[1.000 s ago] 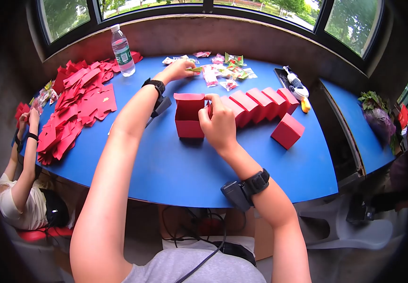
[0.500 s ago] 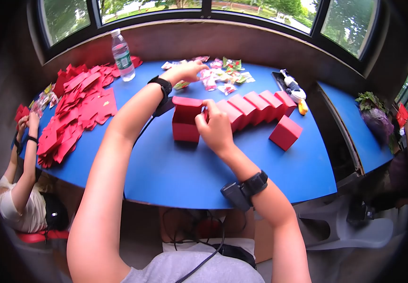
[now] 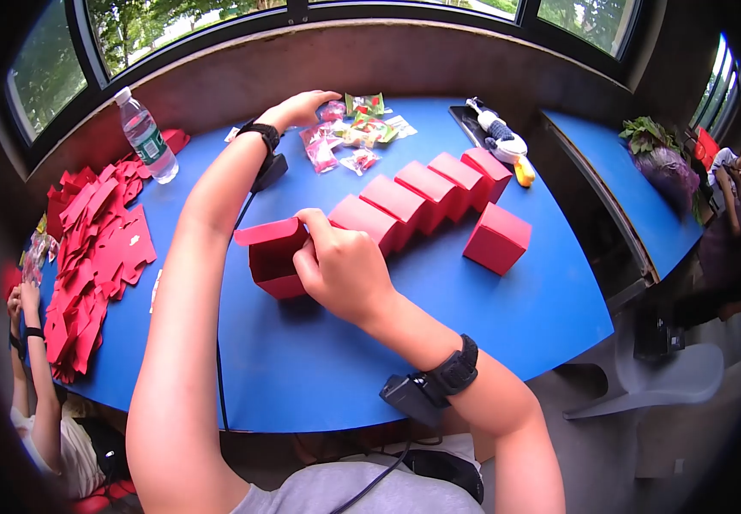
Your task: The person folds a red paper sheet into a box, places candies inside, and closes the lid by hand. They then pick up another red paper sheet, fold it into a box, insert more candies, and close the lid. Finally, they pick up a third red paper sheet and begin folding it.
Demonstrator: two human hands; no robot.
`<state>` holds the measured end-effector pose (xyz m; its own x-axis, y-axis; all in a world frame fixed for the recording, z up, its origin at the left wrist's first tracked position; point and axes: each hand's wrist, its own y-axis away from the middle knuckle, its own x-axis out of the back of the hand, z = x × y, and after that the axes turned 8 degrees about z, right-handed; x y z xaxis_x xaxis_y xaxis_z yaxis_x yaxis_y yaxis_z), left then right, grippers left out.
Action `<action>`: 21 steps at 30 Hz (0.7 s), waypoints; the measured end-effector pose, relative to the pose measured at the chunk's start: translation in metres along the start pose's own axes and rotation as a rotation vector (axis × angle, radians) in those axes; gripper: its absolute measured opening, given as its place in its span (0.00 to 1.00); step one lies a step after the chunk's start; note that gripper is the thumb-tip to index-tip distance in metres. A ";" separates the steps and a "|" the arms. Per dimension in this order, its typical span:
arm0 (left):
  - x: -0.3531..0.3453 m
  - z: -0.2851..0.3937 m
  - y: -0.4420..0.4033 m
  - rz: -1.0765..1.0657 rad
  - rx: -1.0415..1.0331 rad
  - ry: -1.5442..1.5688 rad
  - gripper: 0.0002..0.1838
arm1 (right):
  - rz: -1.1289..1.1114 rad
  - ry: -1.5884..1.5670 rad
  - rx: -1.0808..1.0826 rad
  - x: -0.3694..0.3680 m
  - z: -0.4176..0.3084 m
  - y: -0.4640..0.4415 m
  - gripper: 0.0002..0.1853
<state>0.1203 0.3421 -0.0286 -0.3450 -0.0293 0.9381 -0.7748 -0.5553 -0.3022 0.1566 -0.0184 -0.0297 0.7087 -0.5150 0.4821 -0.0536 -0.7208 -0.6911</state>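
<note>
My right hand (image 3: pixel 342 264) grips the right edge of an open red paper box (image 3: pixel 278 261), its lid folded up and its dark inside showing. The fingers are curled over the box's rim. Toward the back of the table my left hand (image 3: pixel 300 109) reaches with outstretched fingers to the edge of a pile of wrapped candies (image 3: pixel 357 133). A pink-wrapped candy (image 3: pixel 333 111) lies just under its fingertips. A row of several closed red boxes (image 3: pixel 396 201) runs diagonally from my right hand to the back right, and a single closed red box (image 3: pixel 499 240) sits apart in front of it.
A heap of flat red cartons (image 3: pixel 100 257) covers the left of the blue table (image 3: pixel 405 360). Behind it stands a water bottle (image 3: pixel 147 137). A white and dark-blue object with a yellow tip (image 3: pixel 506 146) lies at the back right. Another person's hands (image 3: pixel 23 298) are at the left edge.
The view has turned and shifted. My left hand has moved from above the candies to the pile's left edge. My right hand still holds the open box, now tilted more.
</note>
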 end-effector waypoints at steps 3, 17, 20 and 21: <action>-0.006 0.003 -0.009 -0.057 0.142 0.362 0.41 | 0.043 0.011 0.037 -0.001 0.003 -0.002 0.13; 0.026 0.025 0.008 0.207 -0.070 0.062 0.09 | -0.001 0.031 0.013 0.002 0.001 -0.004 0.13; 0.041 0.066 0.014 0.084 -0.067 0.288 0.12 | 0.024 0.033 0.034 0.000 0.002 -0.004 0.09; 0.039 0.080 0.021 -0.053 -0.133 0.331 0.13 | 0.030 0.028 0.024 -0.001 0.003 -0.004 0.09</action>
<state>0.1326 0.2627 0.0149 -0.4383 0.2795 0.8543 -0.8511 -0.4348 -0.2944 0.1583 -0.0135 -0.0292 0.6875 -0.5489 0.4755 -0.0570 -0.6935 -0.7182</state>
